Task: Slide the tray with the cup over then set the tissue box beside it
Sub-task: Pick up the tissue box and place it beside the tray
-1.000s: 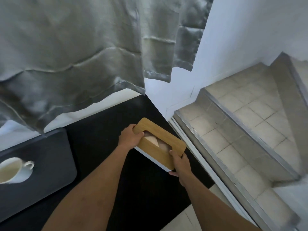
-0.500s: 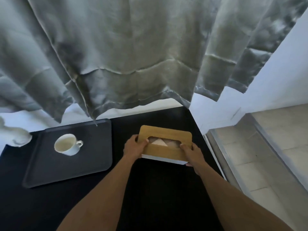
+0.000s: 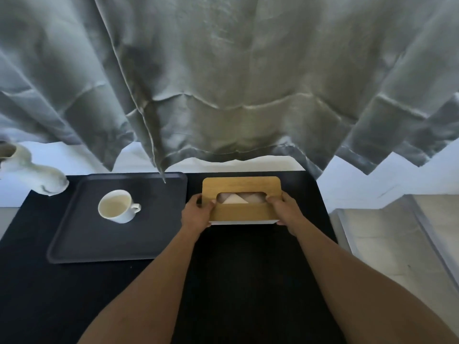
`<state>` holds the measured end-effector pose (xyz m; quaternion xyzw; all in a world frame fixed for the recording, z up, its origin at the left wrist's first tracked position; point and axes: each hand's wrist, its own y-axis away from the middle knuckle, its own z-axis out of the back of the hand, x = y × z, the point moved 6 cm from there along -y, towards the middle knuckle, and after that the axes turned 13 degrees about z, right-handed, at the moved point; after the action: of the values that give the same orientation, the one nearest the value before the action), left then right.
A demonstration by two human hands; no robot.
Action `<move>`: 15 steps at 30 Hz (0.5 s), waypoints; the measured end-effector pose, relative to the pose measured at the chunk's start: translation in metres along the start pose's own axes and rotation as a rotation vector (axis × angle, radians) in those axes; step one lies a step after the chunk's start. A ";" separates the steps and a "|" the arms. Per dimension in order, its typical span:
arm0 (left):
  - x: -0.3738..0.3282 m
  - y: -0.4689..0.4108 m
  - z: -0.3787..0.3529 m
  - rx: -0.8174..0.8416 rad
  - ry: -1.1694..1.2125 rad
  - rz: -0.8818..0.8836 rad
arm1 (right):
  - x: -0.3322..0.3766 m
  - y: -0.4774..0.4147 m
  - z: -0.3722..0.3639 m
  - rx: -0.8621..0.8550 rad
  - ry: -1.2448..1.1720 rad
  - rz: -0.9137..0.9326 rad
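Now, far left, a white ceramic vase (image 3: 47, 178) stands at the far left corner of the black worktop (image 3: 248, 281), its top cut off by the edge of view. Just right of it lies the dark grey tray (image 3: 154, 234), flat on the worktop, its far edge under the curtain hem. On the tray's far left part sits the white cup (image 3: 116, 207), upright, handle pointing right, pale inside. Moving right, the left hand (image 3: 196, 216) is clamped on the left end of the tissue box (image 3: 242, 188), thumb on the wooden lid by the slot. The tissue box sits just beside the tray's right edge, a narrow strip of black worktop between them; whether its white base touches the worktop I cannot tell. A folded tissue (image 3: 234, 199) peaks in the oval opening. The right hand (image 3: 285, 209) grips the box's right end, thumb at the slot's edge. Behind it all hangs a grey curtain (image 3: 236, 83). Far right, pale tiled steps (image 3: 397, 244) drop away.
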<state>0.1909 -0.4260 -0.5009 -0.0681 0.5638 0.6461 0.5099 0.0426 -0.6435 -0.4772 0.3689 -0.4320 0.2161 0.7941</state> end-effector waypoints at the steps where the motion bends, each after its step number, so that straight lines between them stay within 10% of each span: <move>1: -0.002 -0.001 0.000 -0.007 0.009 -0.006 | 0.002 -0.003 0.001 -0.008 -0.007 0.004; 15: -0.034 -0.040 0.004 -0.058 -0.016 -0.067 | 0.014 -0.057 -0.015 -0.003 -0.046 0.021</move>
<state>0.2383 -0.4490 -0.5032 -0.0967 0.5380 0.6453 0.5337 0.0957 -0.6673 -0.4933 0.3681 -0.4545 0.2152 0.7821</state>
